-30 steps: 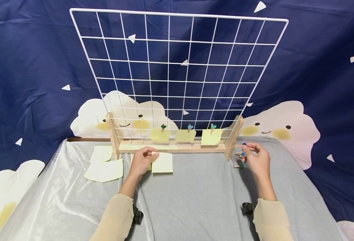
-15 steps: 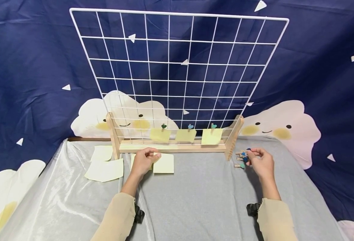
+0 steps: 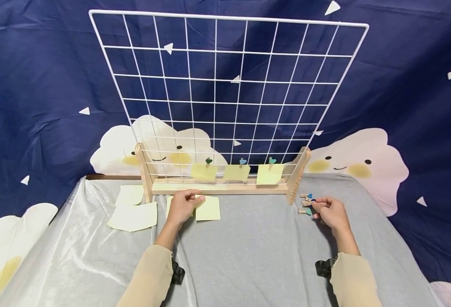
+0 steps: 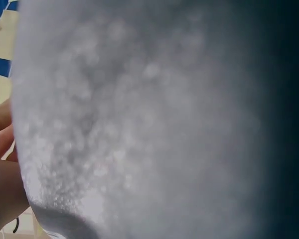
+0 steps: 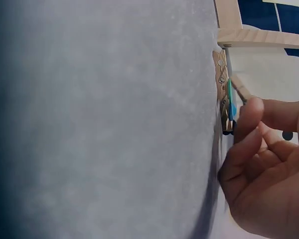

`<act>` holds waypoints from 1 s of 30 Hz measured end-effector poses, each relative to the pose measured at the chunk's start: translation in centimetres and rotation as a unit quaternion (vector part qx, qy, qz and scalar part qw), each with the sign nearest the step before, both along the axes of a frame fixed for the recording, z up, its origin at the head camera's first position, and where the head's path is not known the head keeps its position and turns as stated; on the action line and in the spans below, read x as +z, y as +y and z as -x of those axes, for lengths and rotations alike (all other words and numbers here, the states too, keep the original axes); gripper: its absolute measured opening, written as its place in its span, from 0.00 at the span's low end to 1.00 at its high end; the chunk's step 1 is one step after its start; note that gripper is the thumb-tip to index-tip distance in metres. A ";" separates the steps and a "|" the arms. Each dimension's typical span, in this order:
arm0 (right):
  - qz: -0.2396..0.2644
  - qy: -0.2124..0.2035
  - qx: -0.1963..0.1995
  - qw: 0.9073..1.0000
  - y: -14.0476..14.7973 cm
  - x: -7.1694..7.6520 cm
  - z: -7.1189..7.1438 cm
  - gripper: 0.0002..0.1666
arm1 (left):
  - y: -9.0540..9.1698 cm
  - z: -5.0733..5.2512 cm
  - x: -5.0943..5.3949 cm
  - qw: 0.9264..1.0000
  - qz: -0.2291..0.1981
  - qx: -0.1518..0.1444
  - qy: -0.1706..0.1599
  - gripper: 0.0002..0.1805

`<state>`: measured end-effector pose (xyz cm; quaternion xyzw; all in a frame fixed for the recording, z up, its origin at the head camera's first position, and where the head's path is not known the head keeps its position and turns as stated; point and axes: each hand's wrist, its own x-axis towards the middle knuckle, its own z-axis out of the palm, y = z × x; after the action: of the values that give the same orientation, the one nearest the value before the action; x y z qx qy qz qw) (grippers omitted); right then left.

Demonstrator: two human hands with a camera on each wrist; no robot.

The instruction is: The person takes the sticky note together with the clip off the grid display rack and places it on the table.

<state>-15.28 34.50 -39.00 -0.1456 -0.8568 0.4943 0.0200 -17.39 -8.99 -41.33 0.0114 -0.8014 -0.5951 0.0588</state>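
My left hand (image 3: 183,208) pinches a pale yellow sticky note (image 3: 208,209) by its upper left corner, in front of the rack's wooden base. Another yellow note (image 3: 169,204) lies partly hidden beneath that hand. At the right, my right hand (image 3: 332,214) pinches a small wooden clothespin (image 5: 240,88) between thumb and forefinger, seen best in the right wrist view. Several more clothespins with heart decorations lie beside it, one with a teal heart (image 3: 306,211). In the left wrist view, grey cloth fills most of the picture and the fingers (image 4: 4,130) show only at the edge.
A white wire grid (image 3: 215,79) stands in a wooden base (image 3: 219,188). Three yellow notes, one of them at the right (image 3: 270,175), hang from it by heart clothespins. Loose notes (image 3: 133,216) lie at the left on the grey cloth (image 3: 244,256).
My right hand has moved toward me and slightly right among the clothespins, baring more of them. My left hand keeps its hold on the note, almost in place.
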 end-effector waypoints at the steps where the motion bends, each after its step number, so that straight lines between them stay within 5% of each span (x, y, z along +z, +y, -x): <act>1: 0.001 -0.006 0.006 1.000 0.1 -0.1 0.0 0.20 | 0.0 0.0 0.0 1.000 0.003 0.003 -0.003 0.14; 11: -0.017 -0.017 0.018 1.000 0.4 -0.7 0.0 0.18 | 0.0 0.0 0.0 0.999 0.021 0.021 -0.029 0.14; 30: 0.000 -0.020 0.002 1.000 0.3 -0.2 -0.1 0.21 | -0.1 0.0 0.1 0.997 0.070 0.039 -0.018 0.10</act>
<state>-15.19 34.83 -39.24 -0.1534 -0.8573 0.4914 0.0017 -17.41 -9.11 -41.18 0.0491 -0.8410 -0.5345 0.0684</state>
